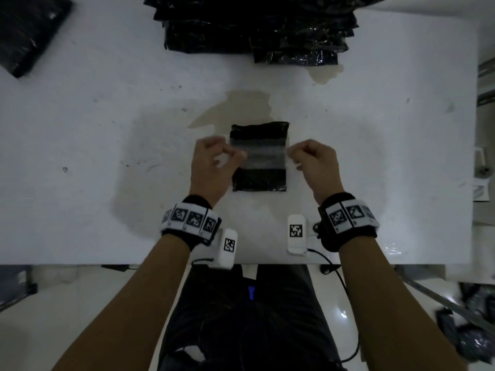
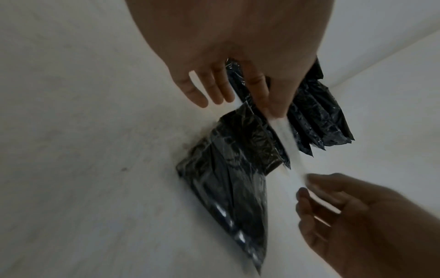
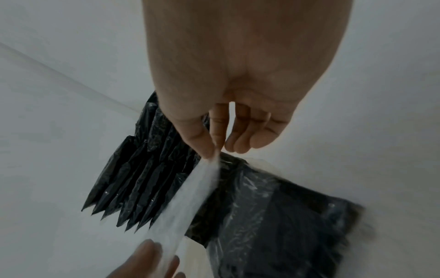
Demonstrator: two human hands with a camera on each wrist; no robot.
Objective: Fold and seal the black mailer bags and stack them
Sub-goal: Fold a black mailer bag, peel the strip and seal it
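A small black mailer bag [image 1: 259, 182] lies flat on the white table [image 1: 107, 156], in front of me at the centre. Above it a translucent whitish strip [image 1: 258, 156] is stretched level between both hands. My left hand [image 1: 235, 156] pinches the strip's left end between thumb and finger, and my right hand [image 1: 292, 153] pinches its right end. In the left wrist view the strip [image 2: 283, 135] runs from my left hand [image 2: 273, 107] to my right hand [image 2: 309, 188], over the bag [image 2: 226, 178]. The right wrist view shows my right hand [image 3: 213, 151] pinching the strip [image 3: 190, 197] above the bag [image 3: 273, 216].
A staggered stack of black mailer bags [image 1: 257, 25] lies at the table's far edge. Another black bundle [image 1: 24, 30] sits at the far left corner. Yellowish stains [image 1: 241, 103] mark the table behind the bag. More black bags [image 1: 468, 333] lie on the floor at the right.
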